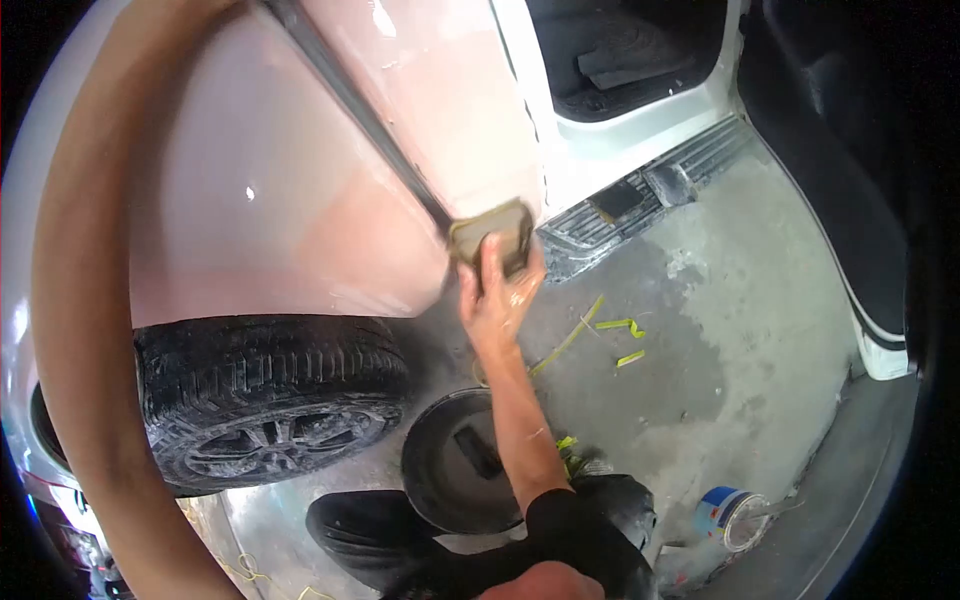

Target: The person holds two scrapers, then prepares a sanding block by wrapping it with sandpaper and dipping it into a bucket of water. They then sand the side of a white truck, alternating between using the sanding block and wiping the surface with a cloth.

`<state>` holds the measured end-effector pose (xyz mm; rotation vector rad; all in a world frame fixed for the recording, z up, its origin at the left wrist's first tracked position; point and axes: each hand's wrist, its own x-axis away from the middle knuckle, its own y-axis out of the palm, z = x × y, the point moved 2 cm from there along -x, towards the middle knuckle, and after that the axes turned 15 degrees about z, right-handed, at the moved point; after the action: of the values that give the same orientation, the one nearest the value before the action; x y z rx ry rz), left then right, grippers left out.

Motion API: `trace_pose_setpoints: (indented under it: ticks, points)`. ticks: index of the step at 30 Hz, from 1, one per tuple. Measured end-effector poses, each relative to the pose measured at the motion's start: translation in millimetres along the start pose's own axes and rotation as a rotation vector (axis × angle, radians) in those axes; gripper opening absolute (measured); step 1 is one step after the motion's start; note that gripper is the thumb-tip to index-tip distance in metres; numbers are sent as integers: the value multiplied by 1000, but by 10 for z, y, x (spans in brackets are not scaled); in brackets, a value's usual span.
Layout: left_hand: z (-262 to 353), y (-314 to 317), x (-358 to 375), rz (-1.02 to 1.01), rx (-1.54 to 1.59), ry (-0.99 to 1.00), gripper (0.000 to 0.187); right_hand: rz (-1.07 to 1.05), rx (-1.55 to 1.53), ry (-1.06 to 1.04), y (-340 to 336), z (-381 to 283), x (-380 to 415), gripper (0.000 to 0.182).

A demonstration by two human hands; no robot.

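Note:
My right hand (500,302) is closed around a brownish-grey sanding block (492,232), with fingers stretched over its face. The block is at the lower edge of a car's pinkish-white body panel (250,210), by the end of the dark gap (360,105) between panels. Up the left side reaches my left arm (85,300), crossing in front of the car; its hand is beyond the top edge of the view. Water drops and a wet sheen show on the panel.
Below the panel is a dusty tyre (270,360). A black basin (415,470) holding a dark block (478,452) stands between my knees. Yellow-green tape scraps (630,358) lie on the wet floor. A blue can (722,510) stands right, below an open car door (850,170).

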<state>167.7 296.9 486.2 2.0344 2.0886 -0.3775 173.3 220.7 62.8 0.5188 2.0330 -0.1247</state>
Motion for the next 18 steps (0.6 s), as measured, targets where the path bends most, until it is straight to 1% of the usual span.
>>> trace_pose_setpoints:
  ticks: [1,2,4,5,7,8,9,10,11,12,14,15,17,18]
  points:
    - [2,-1,14,-55,63,-129,19,11,41,76,-9,94,-42,69]
    - [20,19,24,-48,61,-106,19,73,-36,217,-3,115,-275,68]
    - [-4,8,19,-36,46,-64,19,152,-48,278,-19,98,-510,70]
    - [-36,40,44,-91,27,-79,18,106,-43,215,-38,64,-452,70]
    - [-72,27,34,-45,60,-74,18,26,-31,93,-39,-15,-117,70]
    - [-54,36,24,-28,85,-70,18,61,-43,80,2,-10,-9,70]
    - [26,18,-11,34,22,-35,17,90,-58,64,27,-51,-23,70]
    - [33,-17,-45,-6,23,-46,17,112,-72,51,37,-72,-24,70]
    - [43,-27,-76,-53,41,-57,17,75,-113,92,7,47,-61,71]
    - [66,-3,-72,-104,62,-72,17,80,-43,189,-5,120,-237,67]
    - [-42,89,91,-64,129,-121,16,149,-129,320,-39,222,-693,64]
    - [-56,99,24,-30,152,-137,16,161,-121,294,-41,222,-670,63]
    - [-18,21,-75,13,95,-22,16,208,-102,223,-8,279,-603,62]
    - [9,-17,-100,16,96,2,15,192,-70,204,37,283,-470,63]
